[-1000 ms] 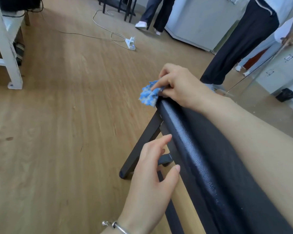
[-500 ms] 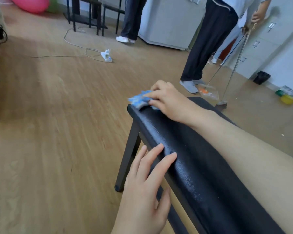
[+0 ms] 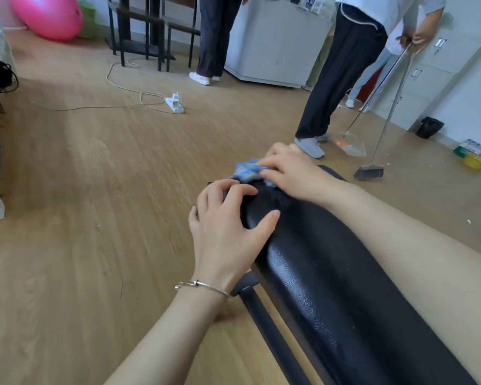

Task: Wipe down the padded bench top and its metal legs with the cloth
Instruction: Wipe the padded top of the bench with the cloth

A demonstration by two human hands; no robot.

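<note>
Floor (image 3: 95, 190): light wood, filling most of the view.
Bench (image 3: 331, 287): black and padded, shiny on top, running from the bottom right up to the middle.
Person (image 3: 342, 73): standing past the far end of the bench, in dark trousers and grey shoes.
Pink ball (image 3: 50, 18): big, at the top left by the wall.
Metal bar (image 3: 264, 320): dark, under the left side of the bench top.
Broom (image 3: 370, 172): held by the person, brush down on the floor, just right of the bench's far end.
Left hand (image 3: 228, 226): on the far left corner of the bench, fingers bent and holding on, thumb flat on the pad.
Right hand (image 3: 289, 173): at the far end of the bench, fingers curled over the cloth (image 3: 246, 170), pressing it down.
Cloth: blue and white, bunched up, on the far end of the bench top, under the right hand and just past the left hand's fingertips.
Plug strip (image 3: 175, 104): white, on the floor well behind the bench, with a long wire.
Bracelet (image 3: 203, 286): thin and silver, on the left wrist.
</note>
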